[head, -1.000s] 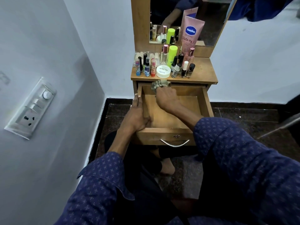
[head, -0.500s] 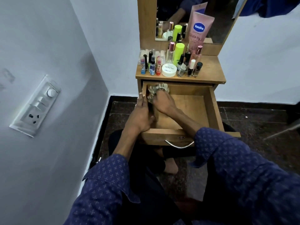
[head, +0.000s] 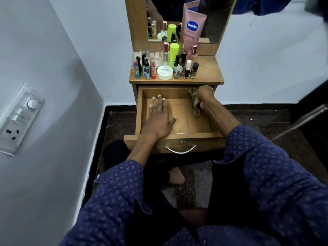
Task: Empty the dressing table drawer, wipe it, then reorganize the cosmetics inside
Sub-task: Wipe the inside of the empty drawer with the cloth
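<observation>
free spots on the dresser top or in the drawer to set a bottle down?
Tabletop: bare right of the nail polish bottles, out to its right edge; left half crowded. Drawer: bare floor between the flat left hand and the right hand gripping the cloth.

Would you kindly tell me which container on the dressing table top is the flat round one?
The white round tub at the front, low and wide among upright bottles.

Wooden drawer [head: 179, 137] is pulled right out, bare inside apart from a crumpled patterned cloth [head: 194, 102] at the back right corner. Cosmetics [head: 165, 65] all stand bunched on the tabletop above.
</observation>
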Demonstrator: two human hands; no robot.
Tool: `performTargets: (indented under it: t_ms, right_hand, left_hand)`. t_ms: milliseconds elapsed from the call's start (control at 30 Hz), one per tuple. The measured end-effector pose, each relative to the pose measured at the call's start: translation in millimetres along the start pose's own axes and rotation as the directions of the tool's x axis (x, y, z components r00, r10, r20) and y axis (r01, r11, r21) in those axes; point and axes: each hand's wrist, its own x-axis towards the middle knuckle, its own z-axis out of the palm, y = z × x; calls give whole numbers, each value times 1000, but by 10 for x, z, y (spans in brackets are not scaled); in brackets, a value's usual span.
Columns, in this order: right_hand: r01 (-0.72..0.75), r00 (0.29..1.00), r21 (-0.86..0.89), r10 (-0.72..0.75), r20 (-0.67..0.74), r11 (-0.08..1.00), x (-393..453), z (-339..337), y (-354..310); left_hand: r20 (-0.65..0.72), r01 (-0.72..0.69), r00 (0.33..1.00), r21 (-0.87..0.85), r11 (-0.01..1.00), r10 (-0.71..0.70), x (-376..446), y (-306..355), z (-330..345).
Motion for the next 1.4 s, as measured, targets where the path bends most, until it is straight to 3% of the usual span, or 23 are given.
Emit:
performTargets:
  t_ms: [233,433,600,767,933,1067,1167,1400]
  right_hand:
    - [-22,992,-4,22,124,1000,-129,25,81]
    - [-23,998,102,28,-48,994,-123,-94,-195]
    - [-8,999,49,6,43,999,-165,-13,-82]
    - [-23,999,48,24,-26,999,-135,89,-105]
    - [-15,998,-79,20,61,997,-373,485,-49]
    - [25,967,-175,21,253,984,-580,928,-72]
    - [41,963,-201,15,270,979,-574,872,-118]
    - [123,992,-243,-121,25,962,-73,-101,70]
  left_hand:
    - [205,74,976,22,997,-77,79,105,82]
    - [179,49,982,16,999,-51,82,99,99]
    - [190,44,981,-16,999,-40,100,100,86]
    - [160,18,987,-25,1000,-14,97,89,116]
    - [167,2,986,-43,999,5,114,102,116]
    - [178,112,979,-75,991,-97,89,81,109]
    - [161,145,978,-49,988,-135,84,96,76]
    - [180,109,979,-53,993,-98,84,102,105]
